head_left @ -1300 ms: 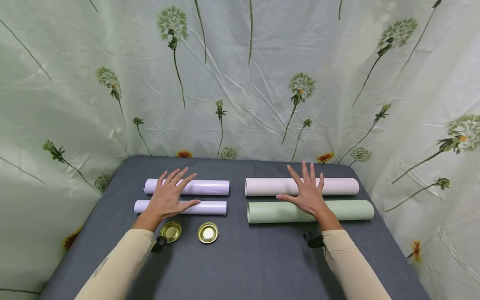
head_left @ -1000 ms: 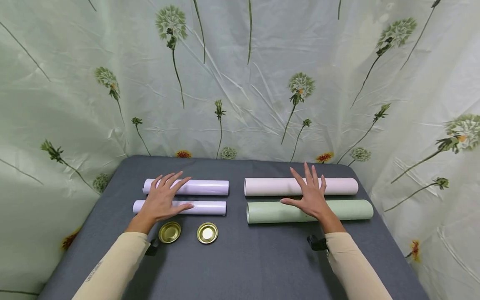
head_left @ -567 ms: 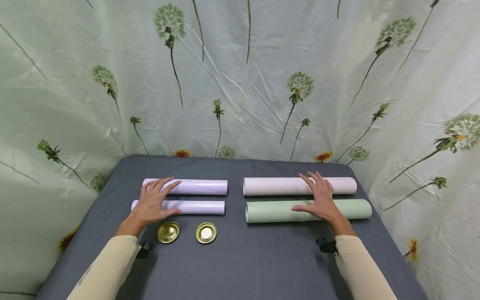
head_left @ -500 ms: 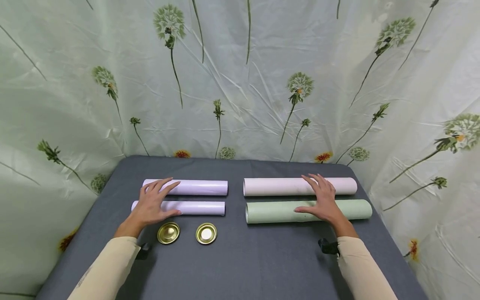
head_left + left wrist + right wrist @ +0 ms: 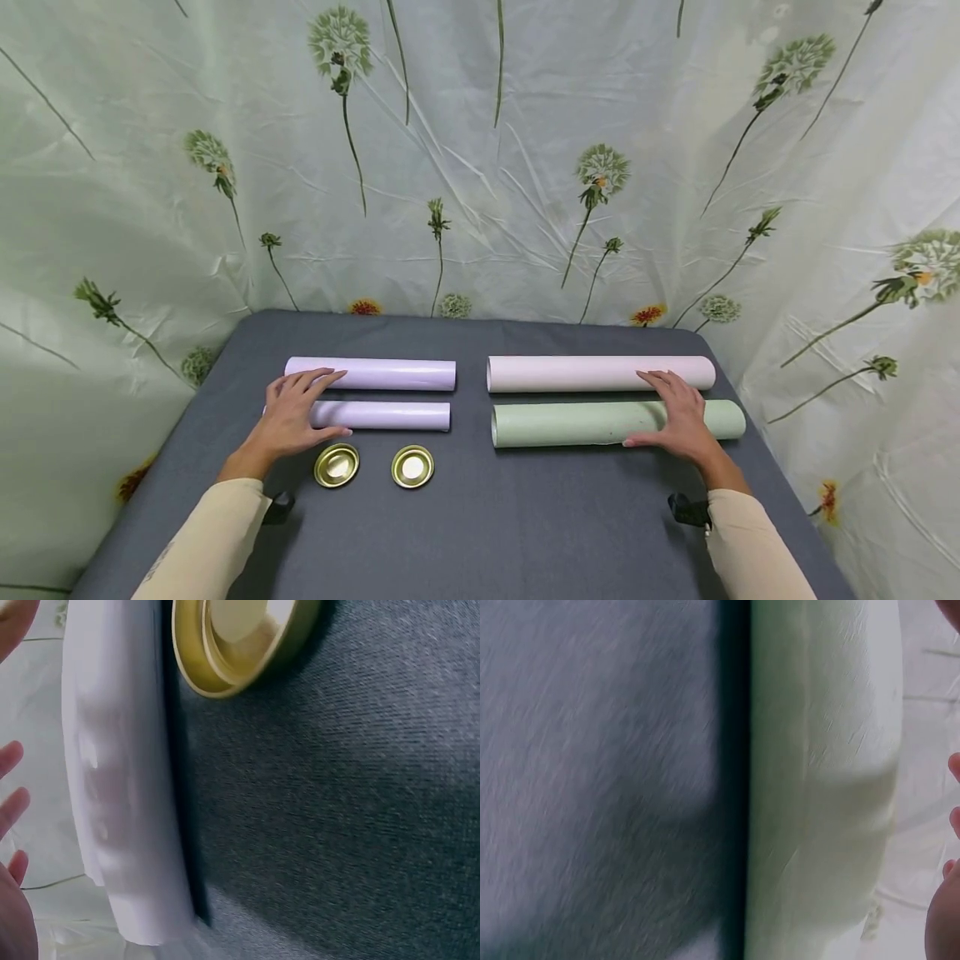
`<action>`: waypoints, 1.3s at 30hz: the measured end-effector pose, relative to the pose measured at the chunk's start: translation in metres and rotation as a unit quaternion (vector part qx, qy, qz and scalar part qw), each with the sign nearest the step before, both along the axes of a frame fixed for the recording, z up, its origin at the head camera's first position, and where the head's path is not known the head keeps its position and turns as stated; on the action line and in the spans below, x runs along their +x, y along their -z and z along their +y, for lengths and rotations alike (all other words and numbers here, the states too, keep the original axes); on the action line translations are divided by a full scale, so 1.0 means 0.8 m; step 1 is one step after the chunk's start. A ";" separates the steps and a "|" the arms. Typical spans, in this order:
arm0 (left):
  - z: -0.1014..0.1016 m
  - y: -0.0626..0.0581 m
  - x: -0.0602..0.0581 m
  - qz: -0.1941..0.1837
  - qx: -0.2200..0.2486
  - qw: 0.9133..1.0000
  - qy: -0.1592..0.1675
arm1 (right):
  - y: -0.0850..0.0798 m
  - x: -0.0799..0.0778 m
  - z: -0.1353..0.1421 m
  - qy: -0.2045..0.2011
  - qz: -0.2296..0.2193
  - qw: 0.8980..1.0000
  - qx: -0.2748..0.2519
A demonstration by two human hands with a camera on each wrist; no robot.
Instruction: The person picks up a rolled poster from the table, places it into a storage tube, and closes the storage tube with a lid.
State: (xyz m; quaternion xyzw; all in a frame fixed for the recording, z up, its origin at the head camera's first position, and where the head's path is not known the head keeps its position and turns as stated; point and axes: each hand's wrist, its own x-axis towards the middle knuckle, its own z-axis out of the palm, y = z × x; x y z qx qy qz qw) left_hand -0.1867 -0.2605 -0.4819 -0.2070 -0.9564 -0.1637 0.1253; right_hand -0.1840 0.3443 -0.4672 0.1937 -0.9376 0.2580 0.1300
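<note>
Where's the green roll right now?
In the head view, the green roll lies on the right side of the grey tabletop, just nearer the camera than the pink roll and roughly parallel to it.

Head cam high, fwd/down; wrist cams close, sideways; all 3 share tbl.

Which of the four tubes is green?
The green tube is the nearer one on the right, partly hidden by the right hand. The pale pink tube lies behind it, and the far lavender tube and near lavender tube are on the left.
</note>
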 end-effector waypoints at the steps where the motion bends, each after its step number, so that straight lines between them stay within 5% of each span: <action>1: 0.000 0.000 0.000 -0.001 0.005 1.000 0.000 | 0.001 0.002 0.004 0.002 -0.002 1.000 0.002; 15: -0.005 0.009 -0.001 -0.045 0.042 0.998 0.007 | 0.003 0.021 0.054 0.029 -0.017 0.999 0.032; 39: -0.011 0.033 -0.003 -0.083 0.024 0.996 -0.007 | 0.019 -0.005 0.046 0.028 -0.077 0.993 0.088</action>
